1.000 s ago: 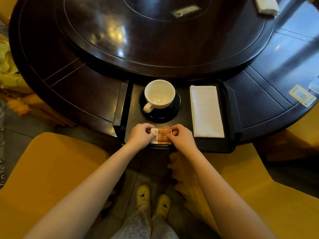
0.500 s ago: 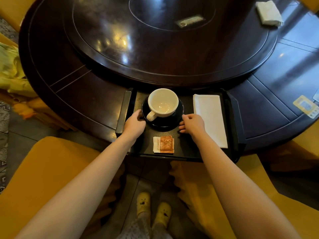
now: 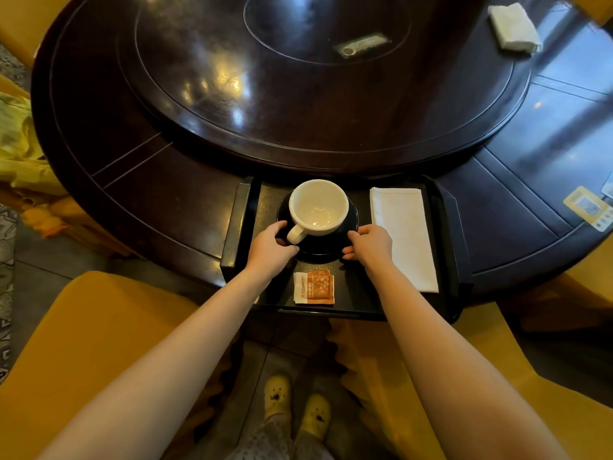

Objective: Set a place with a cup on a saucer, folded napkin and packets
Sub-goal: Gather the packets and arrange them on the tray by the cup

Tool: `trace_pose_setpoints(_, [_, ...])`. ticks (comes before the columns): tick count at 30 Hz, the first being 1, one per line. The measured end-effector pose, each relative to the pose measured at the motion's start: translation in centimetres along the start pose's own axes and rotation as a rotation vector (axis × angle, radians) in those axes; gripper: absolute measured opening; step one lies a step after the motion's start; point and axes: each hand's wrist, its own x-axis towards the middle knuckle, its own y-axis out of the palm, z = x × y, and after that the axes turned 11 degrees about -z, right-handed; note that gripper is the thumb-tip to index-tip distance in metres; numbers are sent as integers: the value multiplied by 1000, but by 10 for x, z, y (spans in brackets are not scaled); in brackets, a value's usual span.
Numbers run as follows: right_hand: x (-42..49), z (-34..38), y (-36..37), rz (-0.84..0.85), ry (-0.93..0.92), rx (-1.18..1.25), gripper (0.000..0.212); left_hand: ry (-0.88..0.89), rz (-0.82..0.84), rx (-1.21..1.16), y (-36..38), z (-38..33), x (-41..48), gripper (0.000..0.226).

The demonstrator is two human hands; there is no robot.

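The orange-and-white packets (image 3: 313, 287) on the black tray (image 3: 351, 293) carry white lettering down the left strip, too small to read. A yellow card (image 3: 588, 208) on the bench (image 3: 185, 200) bears print, also illegible.

On the near edge of the worktop (image 3: 172, 194) sits a tray (image 3: 237, 227). On it the cup (image 3: 318, 207) stands on the saucer (image 3: 351, 224) at the far middle, the napkin (image 3: 403, 234) lies to the right, and the packets (image 3: 313, 288) lie near, in front of the saucer. The left hand (image 3: 270, 245) and right hand (image 3: 371, 242) touch the saucer's left and right sides. Another napkin (image 3: 514, 26) lies far right.
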Motion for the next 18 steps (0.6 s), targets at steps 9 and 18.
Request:
trace_pose_setpoints(9, [9, 27, -9, 118, -437, -128, 63, 347, -131, 250, 3, -6, 6, 49])
trace_pose_setpoints(18, [-2, 5, -8, 164, -361, 92, 57, 315, 33, 260, -11, -26, 45, 48])
